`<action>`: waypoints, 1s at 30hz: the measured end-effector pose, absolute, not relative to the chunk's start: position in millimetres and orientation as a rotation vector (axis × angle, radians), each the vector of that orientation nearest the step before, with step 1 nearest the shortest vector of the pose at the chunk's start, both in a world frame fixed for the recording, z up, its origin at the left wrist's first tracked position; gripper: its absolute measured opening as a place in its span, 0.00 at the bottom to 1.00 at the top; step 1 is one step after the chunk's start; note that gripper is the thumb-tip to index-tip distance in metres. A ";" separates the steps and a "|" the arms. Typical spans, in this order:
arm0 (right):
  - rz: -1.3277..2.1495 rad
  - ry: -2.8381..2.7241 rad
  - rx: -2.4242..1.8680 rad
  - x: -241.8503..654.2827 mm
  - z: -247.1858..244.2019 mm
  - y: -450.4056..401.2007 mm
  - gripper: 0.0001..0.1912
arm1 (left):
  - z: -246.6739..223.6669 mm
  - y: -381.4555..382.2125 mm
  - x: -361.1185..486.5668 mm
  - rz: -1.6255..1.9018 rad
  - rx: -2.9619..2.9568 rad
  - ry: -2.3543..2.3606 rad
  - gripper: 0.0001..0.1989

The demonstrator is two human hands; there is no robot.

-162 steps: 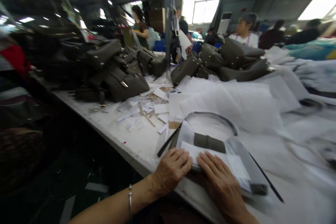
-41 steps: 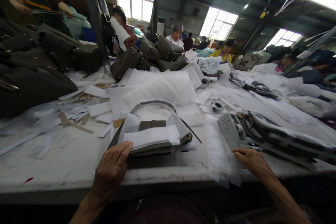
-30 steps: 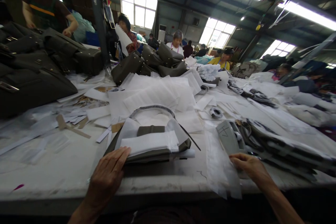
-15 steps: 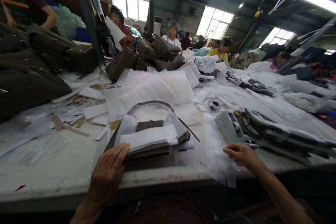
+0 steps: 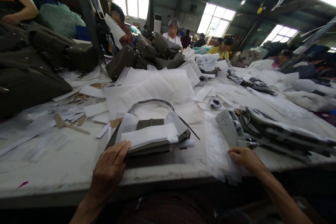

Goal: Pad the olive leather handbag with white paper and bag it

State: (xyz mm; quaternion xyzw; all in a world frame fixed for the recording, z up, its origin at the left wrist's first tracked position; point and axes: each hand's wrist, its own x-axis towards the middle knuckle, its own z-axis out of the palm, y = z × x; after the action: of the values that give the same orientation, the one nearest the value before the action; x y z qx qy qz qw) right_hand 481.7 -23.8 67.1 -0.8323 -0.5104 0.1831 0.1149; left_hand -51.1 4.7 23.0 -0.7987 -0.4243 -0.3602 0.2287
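Note:
A dark olive handbag [image 5: 154,148] lies flat near the table's front edge, with a white foam sheet [image 5: 149,135] over it and a wrapped handle [image 5: 154,102] looped behind. My left hand [image 5: 111,164] rests on its near left corner, fingers stretched over the edge; the thumb is hidden. To the right, my right hand [image 5: 245,157] pinches the edge of a thin clear plastic bag [image 5: 219,154] from a flat pile hanging partly over the table edge. Just beyond that hand stands a grey panel [image 5: 226,126] with pen marks.
Stacked dark bag pieces [image 5: 278,136] lie at right. White sheets [image 5: 154,84] spread behind the handbag, with paper scraps [image 5: 68,119] to the left. Finished-looking dark bags [image 5: 28,66] are heaped at far left, beside a metal post [image 5: 88,17]. Other people [image 5: 173,33] work across the table.
My right hand has moved slightly to the right, and the near edge of the plastic bags has shifted with it. My left hand and the handbag stay put.

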 end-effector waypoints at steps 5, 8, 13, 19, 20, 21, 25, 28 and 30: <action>0.660 -1.355 -2.317 485.8 70.8 -30.9 0.16 | 21.7 4.8 -51.7 -0.992 -2.210 -1.167 0.27; 0.687 -1.296 -2.260 485.7 77.0 -32.9 0.20 | 22.3 5.3 -51.5 -1.005 -2.213 -1.165 0.26; 0.549 -1.379 -2.194 471.2 94.0 -29.3 0.22 | 23.1 2.9 -49.4 -1.047 -2.214 -1.212 0.25; 0.712 -1.840 -1.803 366.1 95.7 -10.0 0.20 | 22.1 1.8 -53.1 -1.211 -2.195 -1.455 0.28; 0.749 -1.918 -1.710 337.7 92.9 -6.2 0.18 | 23.2 2.0 -54.5 -1.263 -2.185 -1.492 0.28; 0.795 -1.979 -1.621 308.2 89.2 -2.1 0.16 | 24.8 2.2 -55.8 -1.318 -2.172 -1.528 0.27; 1.027 -2.285 -1.128 203.2 68.8 14.6 0.06 | 34.1 3.0 -60.0 -1.530 -2.085 -1.671 0.22; 1.037 -2.448 -0.886 163.1 57.7 20.4 0.09 | 39.4 3.1 -61.0 -1.624 -2.019 -1.788 0.19; 1.031 -2.497 -0.832 158.9 55.7 20.8 0.13 | 40.4 2.7 -61.1 -1.655 -1.996 -1.834 0.19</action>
State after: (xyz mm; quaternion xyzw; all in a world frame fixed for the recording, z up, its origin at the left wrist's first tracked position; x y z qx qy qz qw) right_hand 158.9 20.8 55.7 -0.2906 -0.8724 0.3602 0.1570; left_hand -61.1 2.7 40.4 -0.6284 -0.5774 -0.5210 -0.0172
